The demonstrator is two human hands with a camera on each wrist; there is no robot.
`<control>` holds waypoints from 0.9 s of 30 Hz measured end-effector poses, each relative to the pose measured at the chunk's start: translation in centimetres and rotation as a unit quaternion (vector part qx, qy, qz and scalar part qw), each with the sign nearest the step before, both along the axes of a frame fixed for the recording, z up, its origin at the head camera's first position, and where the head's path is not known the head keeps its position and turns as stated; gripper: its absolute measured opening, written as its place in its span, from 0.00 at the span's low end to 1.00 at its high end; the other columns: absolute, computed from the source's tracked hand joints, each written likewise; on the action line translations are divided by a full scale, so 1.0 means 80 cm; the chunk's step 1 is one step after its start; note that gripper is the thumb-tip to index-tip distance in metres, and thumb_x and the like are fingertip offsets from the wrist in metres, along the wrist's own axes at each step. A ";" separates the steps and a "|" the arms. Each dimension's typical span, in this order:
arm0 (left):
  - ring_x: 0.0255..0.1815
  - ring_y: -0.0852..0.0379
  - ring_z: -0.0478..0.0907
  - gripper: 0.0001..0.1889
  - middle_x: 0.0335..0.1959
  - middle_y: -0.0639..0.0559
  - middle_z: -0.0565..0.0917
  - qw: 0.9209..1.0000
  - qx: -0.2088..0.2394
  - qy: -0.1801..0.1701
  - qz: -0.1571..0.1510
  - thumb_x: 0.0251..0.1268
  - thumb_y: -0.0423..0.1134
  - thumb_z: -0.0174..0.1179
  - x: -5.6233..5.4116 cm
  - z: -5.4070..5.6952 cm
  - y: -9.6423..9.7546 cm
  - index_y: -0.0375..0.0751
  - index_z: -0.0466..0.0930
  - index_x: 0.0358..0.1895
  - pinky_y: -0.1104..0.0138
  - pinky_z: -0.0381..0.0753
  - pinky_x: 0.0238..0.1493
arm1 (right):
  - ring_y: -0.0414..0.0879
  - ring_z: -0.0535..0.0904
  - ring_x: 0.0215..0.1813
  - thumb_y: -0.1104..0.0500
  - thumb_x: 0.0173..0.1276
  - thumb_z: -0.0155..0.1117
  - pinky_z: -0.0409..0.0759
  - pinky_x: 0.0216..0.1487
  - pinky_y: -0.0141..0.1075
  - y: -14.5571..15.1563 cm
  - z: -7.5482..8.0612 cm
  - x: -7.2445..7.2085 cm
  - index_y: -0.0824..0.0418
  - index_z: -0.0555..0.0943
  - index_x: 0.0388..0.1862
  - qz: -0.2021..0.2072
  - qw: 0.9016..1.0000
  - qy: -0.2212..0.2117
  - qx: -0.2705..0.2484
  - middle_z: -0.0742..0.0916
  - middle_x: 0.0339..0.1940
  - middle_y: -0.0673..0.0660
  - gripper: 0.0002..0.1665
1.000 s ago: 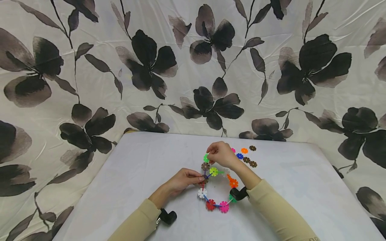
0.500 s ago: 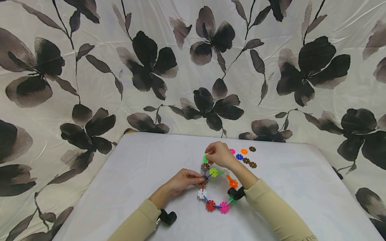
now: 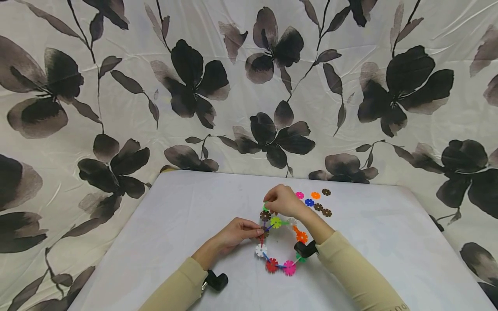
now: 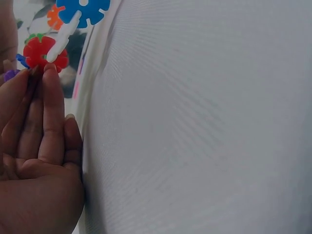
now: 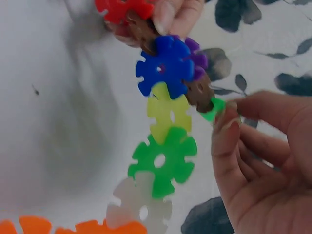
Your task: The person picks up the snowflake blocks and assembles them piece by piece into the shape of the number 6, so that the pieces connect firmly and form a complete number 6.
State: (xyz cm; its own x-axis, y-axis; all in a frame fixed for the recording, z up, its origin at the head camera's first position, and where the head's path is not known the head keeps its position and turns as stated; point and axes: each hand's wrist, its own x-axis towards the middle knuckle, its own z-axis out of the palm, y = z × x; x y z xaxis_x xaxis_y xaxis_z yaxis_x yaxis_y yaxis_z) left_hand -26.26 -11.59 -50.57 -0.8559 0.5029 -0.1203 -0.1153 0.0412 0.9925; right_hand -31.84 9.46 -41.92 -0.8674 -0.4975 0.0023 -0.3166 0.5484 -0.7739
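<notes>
A ring of interlocking snowflake discs hangs together over the table, in red, pink, white, orange, yellow-green and other colours. My left hand pinches a brown disc at the ring's left side, beside a red disc. From there a short branch runs away from me: a purple disc, then another brown disc. My right hand pinches a green disc at that brown disc's edge; fingers hide most of the green one. Blue and yellow discs continue the ring.
Loose discs lie at the far right of the white table: pink, orange, blue and several brown ones, one of them a brown disc. A flower-printed cloth hangs behind the table's back edge.
My right fingers have dipped slightly toward the brown disc, and less of the green disc shows between them now. My left hand keeps its place.
</notes>
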 end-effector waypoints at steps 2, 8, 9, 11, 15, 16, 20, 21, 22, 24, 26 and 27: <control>0.41 0.60 0.85 0.13 0.38 0.50 0.91 1.000 -0.001 0.003 0.000 0.70 0.30 0.65 0.000 -0.001 0.000 0.23 0.85 0.51 0.66 0.82 0.48 | 0.51 0.84 0.27 0.66 0.68 0.68 0.87 0.34 0.46 0.005 0.002 -0.001 0.71 0.87 0.45 0.018 1.000 -0.014 -0.013 0.88 0.27 0.57 0.10; 0.40 0.60 0.85 0.13 0.37 0.52 0.91 1.000 0.000 0.000 0.007 0.70 0.31 0.65 0.000 -0.001 0.000 0.23 0.85 0.50 0.67 0.81 0.47 | 0.53 0.79 0.32 0.62 0.72 0.66 0.81 0.37 0.47 0.019 0.007 -0.004 0.69 0.87 0.51 0.053 0.996 -0.064 -0.039 0.88 0.36 0.66 0.13; 0.40 0.60 0.85 0.13 0.37 0.52 0.91 1.000 0.000 -0.002 0.008 0.69 0.31 0.66 0.000 -0.001 0.000 0.23 0.85 0.50 0.67 0.81 0.47 | 0.56 0.79 0.34 0.62 0.72 0.66 0.80 0.37 0.46 0.021 0.006 -0.004 0.68 0.87 0.52 0.053 0.995 -0.070 -0.042 0.89 0.38 0.65 0.14; 0.40 0.60 0.85 0.13 0.37 0.51 0.91 1.000 -0.001 0.001 0.007 0.70 0.31 0.65 0.000 -0.002 0.000 0.23 0.85 0.50 0.66 0.81 0.48 | 0.62 0.80 0.40 0.60 0.72 0.67 0.81 0.39 0.45 0.024 0.003 -0.004 0.67 0.87 0.53 0.051 0.995 -0.079 -0.045 0.90 0.43 0.61 0.15; 0.41 0.61 0.85 0.13 0.37 0.52 0.91 1.000 -0.002 0.001 0.005 0.70 0.31 0.65 0.000 -0.004 -0.001 0.23 0.84 0.51 0.66 0.82 0.48 | 0.66 0.83 0.48 0.59 0.73 0.67 0.84 0.47 0.48 0.027 -0.003 -0.004 0.66 0.87 0.55 0.052 0.993 -0.091 -0.062 0.90 0.49 0.58 0.16; 0.41 0.61 0.85 0.13 0.37 0.52 0.91 1.000 -0.001 0.000 0.005 0.70 0.31 0.65 0.000 -0.004 -0.001 0.23 0.84 0.51 0.66 0.82 0.49 | 0.65 0.84 0.49 0.59 0.73 0.67 0.85 0.50 0.49 0.027 -0.004 -0.004 0.66 0.86 0.55 0.053 0.992 -0.094 -0.068 0.90 0.49 0.58 0.16; 0.42 0.60 0.85 0.13 0.38 0.51 0.91 1.000 0.007 0.000 0.005 0.71 0.31 0.64 -0.002 -0.005 -0.001 0.23 0.84 0.52 0.66 0.82 0.50 | 0.57 0.87 0.51 0.60 0.74 0.66 0.83 0.59 0.50 0.026 -0.006 -0.002 0.65 0.86 0.56 0.052 0.990 -0.100 -0.090 0.90 0.51 0.59 0.16; 0.42 0.60 0.85 0.13 0.39 0.50 0.91 1.000 0.009 0.001 0.005 0.71 0.31 0.64 -0.002 -0.006 -0.001 0.23 0.84 0.52 0.65 0.82 0.50 | 0.55 0.87 0.52 0.60 0.74 0.66 0.82 0.60 0.50 0.026 -0.006 -0.001 0.65 0.86 0.56 0.052 0.989 -0.100 -0.095 0.90 0.51 0.60 0.16; 0.42 0.60 0.85 0.13 0.39 0.49 0.91 1.000 0.010 0.002 0.005 0.71 0.31 0.64 -0.002 -0.006 0.000 0.23 0.84 0.52 0.65 0.82 0.50 | 0.53 0.87 0.52 0.59 0.74 0.66 0.81 0.61 0.50 0.026 -0.007 -0.001 0.64 0.86 0.56 0.051 0.989 -0.099 -0.097 0.90 0.51 0.59 0.16; 0.42 0.60 0.85 0.14 0.40 0.48 0.91 1.000 0.011 0.004 0.005 0.71 0.31 0.64 -0.003 -0.006 -0.001 0.23 0.84 0.52 0.64 0.83 0.51 | 0.50 0.87 0.52 0.58 0.73 0.67 0.81 0.62 0.50 0.026 -0.009 -0.001 0.64 0.86 0.56 0.048 0.990 -0.093 -0.099 0.90 0.51 0.59 0.17; 0.42 0.60 0.85 0.14 0.40 0.48 0.91 1.000 0.012 0.004 0.004 0.71 0.31 0.64 -0.003 -0.006 -0.001 0.23 0.84 0.52 0.64 0.83 0.51 | 0.49 0.87 0.51 0.57 0.72 0.69 0.81 0.62 0.50 0.026 -0.012 -0.001 0.65 0.86 0.55 0.043 0.990 -0.089 -0.099 0.90 0.50 0.58 0.17; 0.42 0.60 0.85 0.14 0.40 0.48 0.91 1.000 0.012 0.004 0.005 0.71 0.31 0.64 -0.002 -0.006 -0.001 0.23 0.84 0.52 0.64 0.83 0.51 | 0.49 0.87 0.51 0.56 0.72 0.69 0.81 0.62 0.49 0.026 -0.014 -0.002 0.65 0.87 0.55 0.040 0.990 -0.087 -0.100 0.90 0.49 0.58 0.18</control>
